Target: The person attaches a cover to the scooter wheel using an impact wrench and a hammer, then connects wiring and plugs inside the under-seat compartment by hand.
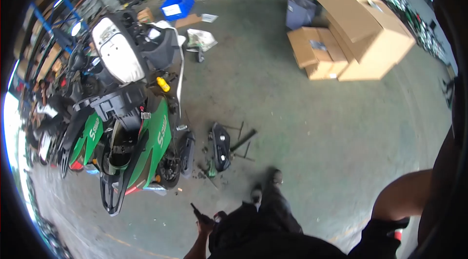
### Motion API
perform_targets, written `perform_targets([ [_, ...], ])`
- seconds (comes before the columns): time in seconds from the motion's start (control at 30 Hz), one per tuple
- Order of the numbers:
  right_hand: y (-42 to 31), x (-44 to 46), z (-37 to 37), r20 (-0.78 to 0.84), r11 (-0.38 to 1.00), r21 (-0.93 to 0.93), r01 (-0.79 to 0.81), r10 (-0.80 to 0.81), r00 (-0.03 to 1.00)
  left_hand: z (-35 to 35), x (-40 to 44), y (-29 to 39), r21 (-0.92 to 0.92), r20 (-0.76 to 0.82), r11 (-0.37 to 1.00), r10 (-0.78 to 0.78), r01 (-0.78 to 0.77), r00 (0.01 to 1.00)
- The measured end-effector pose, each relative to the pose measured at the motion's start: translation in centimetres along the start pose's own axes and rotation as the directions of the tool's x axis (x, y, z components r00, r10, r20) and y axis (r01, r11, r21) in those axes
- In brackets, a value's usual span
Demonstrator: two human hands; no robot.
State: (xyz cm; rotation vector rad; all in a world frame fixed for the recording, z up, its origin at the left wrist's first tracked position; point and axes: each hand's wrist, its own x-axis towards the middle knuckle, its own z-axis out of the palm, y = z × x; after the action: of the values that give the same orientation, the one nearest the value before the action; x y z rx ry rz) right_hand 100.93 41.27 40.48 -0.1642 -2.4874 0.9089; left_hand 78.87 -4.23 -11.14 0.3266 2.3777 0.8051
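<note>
My left hand [205,226] is low in the view, beside my dark clothing, with its fingers closed around a dark elongated object [195,209]. One slim end of it points up and to the left; its exact kind is too small and blurred to make out. On my right side, a bent arm [404,193] rises along the edge, and the hand at its end is out of view. Nearest to my left hand stands a green and black scooter [158,134] with its seat area opened up. A black scooter part [220,147] lies on the floor ahead of my feet.
Another green scooter [88,137] stands close on the left. A yellow bottle [163,84] rests near a white-topped part [116,49]. Farther off are a blue bin [177,4] and large cardboard boxes [375,39]. Small debris lies on the green floor [253,98].
</note>
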Motion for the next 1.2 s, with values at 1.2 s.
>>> perform_targets([
  [1.2, 62.1, -10.1, 62.2, 0.847, -0.056, 0.349, -0.936, 0.446, 0.289, 27.0, 36.9, 17.5, -0.562, -0.017, 0.826, -0.068, 0.047, 0.998],
])
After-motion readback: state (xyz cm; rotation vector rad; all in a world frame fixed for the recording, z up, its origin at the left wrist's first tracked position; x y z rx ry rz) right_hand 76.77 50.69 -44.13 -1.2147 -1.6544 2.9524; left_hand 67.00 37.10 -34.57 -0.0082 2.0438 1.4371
